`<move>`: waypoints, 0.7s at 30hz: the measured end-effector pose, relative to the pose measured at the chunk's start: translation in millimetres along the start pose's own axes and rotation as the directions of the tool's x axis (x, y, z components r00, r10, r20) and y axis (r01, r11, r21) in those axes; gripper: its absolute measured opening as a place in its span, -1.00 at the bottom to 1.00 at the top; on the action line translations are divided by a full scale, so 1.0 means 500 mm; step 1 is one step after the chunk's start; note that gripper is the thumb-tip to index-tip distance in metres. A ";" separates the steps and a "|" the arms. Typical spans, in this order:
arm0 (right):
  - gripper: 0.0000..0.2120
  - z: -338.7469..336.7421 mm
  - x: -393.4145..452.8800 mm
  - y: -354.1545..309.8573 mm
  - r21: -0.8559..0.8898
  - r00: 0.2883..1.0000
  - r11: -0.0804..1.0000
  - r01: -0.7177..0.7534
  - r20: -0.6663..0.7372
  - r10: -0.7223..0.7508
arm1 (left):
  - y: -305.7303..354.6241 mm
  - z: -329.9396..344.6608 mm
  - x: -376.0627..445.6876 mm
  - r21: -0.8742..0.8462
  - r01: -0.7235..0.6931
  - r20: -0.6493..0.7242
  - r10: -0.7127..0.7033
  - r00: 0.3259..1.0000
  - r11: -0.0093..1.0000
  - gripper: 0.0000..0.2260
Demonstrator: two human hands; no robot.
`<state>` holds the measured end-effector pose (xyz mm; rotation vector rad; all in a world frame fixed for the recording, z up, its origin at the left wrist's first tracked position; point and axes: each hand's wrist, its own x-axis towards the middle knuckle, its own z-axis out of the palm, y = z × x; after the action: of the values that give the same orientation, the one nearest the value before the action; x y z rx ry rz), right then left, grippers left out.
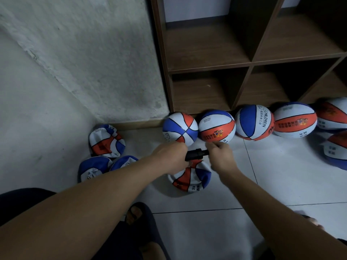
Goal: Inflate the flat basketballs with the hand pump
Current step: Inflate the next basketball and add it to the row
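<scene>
While our left hand (170,157) and right hand (220,156) clamp fingers on the black pump (196,155) above a flat basketball (189,178), inflated balls (216,126) line the shelf's (206,66) foot; more flat ones (106,140) crowd the floor's (206,231) wall corner.

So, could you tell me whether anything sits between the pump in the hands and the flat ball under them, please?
Nothing visible does. The black plastic hand pump, gripped by the left hand and the right hand, hangs directly above the crumpled red, white and blue flat basketball. Whether its tip touches the ball is hidden behind the left hand.
</scene>
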<state>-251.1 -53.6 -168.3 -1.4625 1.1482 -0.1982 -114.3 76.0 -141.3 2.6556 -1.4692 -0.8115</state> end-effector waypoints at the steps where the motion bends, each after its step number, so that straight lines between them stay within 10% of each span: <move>1: -0.78 -0.017 0.011 0.002 0.036 1.000 0.999 -0.028 -0.005 0.028 | -0.007 -0.001 0.001 -0.033 -0.002 0.006 0.002 1.000 0.999 -0.73; 15: -0.78 -0.027 -0.002 -0.002 0.178 0.952 0.983 -0.035 -0.293 0.087 | 0.001 -0.006 0.004 -0.011 0.004 -0.022 -0.004 1.000 1.000 -0.74; 21: -0.71 0.054 -0.057 0.019 0.173 0.977 0.984 -0.037 -0.202 0.073 | 0.018 -0.008 -0.007 0.170 -0.040 -0.002 0.041 0.999 0.985 -0.70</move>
<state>-251.8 -13.4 -170.2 -1.2809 1.3062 -0.4075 -121.3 73.0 -134.1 2.7329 -1.6572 -0.7047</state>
